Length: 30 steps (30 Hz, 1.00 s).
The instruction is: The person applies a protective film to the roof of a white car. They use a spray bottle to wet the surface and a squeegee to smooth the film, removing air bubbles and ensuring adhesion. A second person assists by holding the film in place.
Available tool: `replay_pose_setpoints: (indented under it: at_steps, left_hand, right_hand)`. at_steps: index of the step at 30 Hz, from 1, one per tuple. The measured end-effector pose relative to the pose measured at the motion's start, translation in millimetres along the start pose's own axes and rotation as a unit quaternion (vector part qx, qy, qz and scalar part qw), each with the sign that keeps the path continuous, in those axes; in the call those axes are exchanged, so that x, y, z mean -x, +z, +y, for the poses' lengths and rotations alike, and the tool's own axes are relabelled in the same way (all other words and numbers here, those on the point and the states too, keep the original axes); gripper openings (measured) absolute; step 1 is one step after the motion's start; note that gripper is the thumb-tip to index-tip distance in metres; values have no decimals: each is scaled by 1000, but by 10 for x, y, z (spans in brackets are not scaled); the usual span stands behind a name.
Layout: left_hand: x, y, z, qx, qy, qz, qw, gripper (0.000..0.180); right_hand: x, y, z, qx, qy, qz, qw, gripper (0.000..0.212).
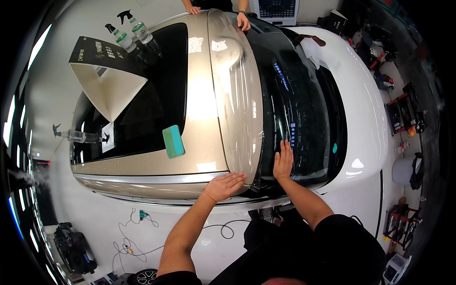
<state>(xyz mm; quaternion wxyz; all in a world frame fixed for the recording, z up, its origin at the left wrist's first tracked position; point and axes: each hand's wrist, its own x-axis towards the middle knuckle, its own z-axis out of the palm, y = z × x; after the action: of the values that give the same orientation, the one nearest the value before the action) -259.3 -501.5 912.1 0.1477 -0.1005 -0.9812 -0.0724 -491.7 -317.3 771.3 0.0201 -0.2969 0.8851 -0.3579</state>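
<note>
My left hand (225, 186) lies flat, fingers stretched out, at the near corner of a clear film (240, 109) that covers the front strip of a beige car roof (199, 104). The film looks wet and wrinkled along its front edge. Over the dark windshield (299, 95) my right hand (283, 162) is held with its fingers straight; whether it touches the glass I cannot tell. Neither hand grips anything. Across the car, another person's hand (243, 22) is at the film's far end, and their other hand (193, 9) rests on the roof edge.
A teal and green block (173, 141) lies on the roof. Two spray bottles (140, 31) and a folded black-and-white board (111, 85) stand on the dark roof glass, with another spray bottle (84, 137) lying there. A white hood (358, 114) is at right; cables (223, 232) cross the floor.
</note>
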Motion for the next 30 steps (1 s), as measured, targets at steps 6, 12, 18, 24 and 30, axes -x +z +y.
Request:
replay_pose_setpoints:
  at_steps: [6, 12, 18, 24, 30]
  left_hand:
    - [7, 3, -3, 3, 1, -3, 1000, 22]
    - [2, -10, -7, -4, 2, -9, 1000, 23]
    - [0, -41, -9, -10, 4, -24, 1000, 25]
    - [34, -2, -3, -12, -5, -24, 1000, 28]
    - [109, 66, -5, 23, 1, -34, 999, 36]
  right_hand:
    - [3, 0, -4, -1, 3, -3, 1000, 58]
    - [2, 20, 16, 1, 1, 1, 1000, 58]
    - [7, 14, 4, 0, -2, 5, 1000, 57]
    - [32, 8, -7, 2, -2, 3, 1000, 57]
    - [29, 2, 7, 13, -4, 6, 1000, 57]
